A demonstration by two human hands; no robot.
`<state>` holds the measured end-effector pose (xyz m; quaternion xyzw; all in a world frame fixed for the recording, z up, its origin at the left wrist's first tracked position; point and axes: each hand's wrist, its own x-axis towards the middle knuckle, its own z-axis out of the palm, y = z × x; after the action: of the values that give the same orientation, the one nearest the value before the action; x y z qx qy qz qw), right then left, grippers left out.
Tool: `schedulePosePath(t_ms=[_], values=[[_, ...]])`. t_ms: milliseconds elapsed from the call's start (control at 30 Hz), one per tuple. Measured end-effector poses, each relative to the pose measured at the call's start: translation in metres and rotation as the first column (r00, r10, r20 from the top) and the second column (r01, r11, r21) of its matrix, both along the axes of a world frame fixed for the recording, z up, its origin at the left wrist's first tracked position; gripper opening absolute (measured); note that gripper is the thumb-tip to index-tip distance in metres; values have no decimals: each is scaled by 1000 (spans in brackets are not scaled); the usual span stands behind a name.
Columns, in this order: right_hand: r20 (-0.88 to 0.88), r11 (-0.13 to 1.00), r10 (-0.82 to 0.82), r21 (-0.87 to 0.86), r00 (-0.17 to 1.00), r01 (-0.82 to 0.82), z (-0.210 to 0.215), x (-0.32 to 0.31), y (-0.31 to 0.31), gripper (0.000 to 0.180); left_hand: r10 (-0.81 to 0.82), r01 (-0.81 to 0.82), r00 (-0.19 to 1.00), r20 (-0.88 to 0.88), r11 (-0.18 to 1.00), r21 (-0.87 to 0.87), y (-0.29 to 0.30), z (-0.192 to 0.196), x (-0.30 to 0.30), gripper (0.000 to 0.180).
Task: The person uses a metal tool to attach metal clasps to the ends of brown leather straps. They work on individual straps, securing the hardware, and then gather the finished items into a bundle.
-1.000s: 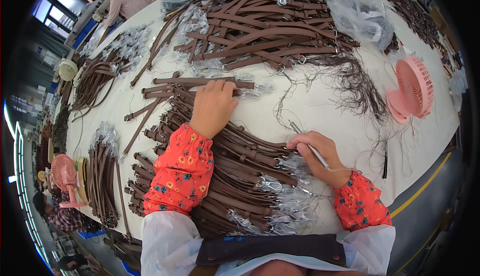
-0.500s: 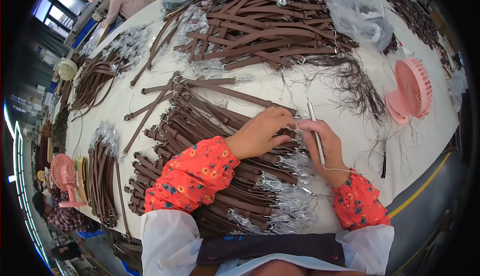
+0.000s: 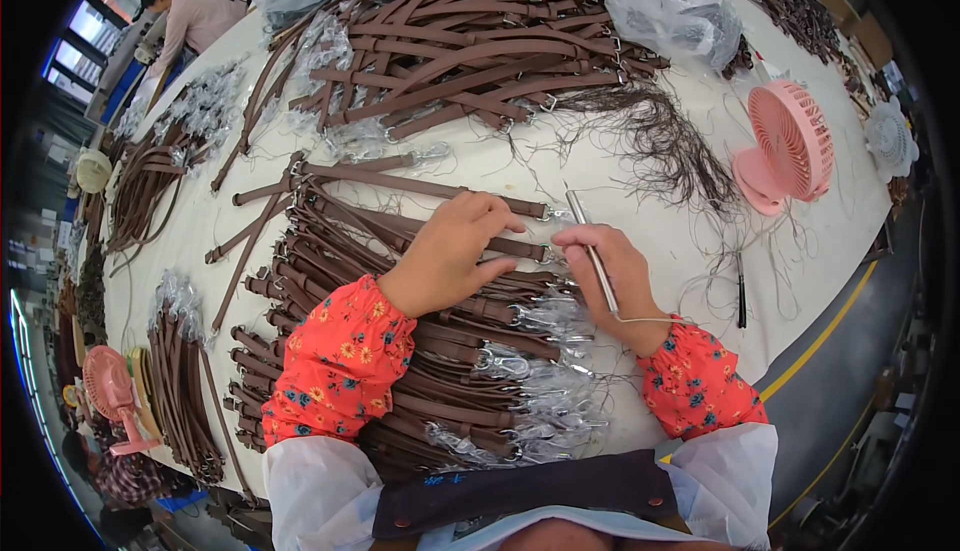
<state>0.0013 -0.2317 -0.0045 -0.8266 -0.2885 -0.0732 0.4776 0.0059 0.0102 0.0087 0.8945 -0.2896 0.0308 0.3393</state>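
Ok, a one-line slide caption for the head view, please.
Left hand over bundled brown straps, right hand holding a silver tool.

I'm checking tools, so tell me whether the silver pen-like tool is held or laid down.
Held: the silver pen-like tool lies across the right hand, its narrow tip reaching out beyond the fingers.

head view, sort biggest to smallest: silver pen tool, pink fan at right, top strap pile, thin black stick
1. Top strap pile
2. Pink fan at right
3. Silver pen tool
4. Thin black stick
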Motion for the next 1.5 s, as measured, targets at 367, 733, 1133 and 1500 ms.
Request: schedulePosePath(t_ms=[367,733,1133,1500], values=[[-438,795,278,604,855,51,-5,-3,-1,34,2,-3,1000,-23,999,-35,-17,-8,-2,29],[-467,812,276,580,840,56,-6,-3,0,33,-104,107,990,99,994,-27,-15,-12,-1,14],[-596,874,315,486,739,19,-5,-4,-5,35,50,-93,966,-252,982,-163,-7,-7,0,10],[-535,843,305,537,788,38,-5,-2,-2,35,-1,0,997,77,1000,21,-15,-9,-8,20]])
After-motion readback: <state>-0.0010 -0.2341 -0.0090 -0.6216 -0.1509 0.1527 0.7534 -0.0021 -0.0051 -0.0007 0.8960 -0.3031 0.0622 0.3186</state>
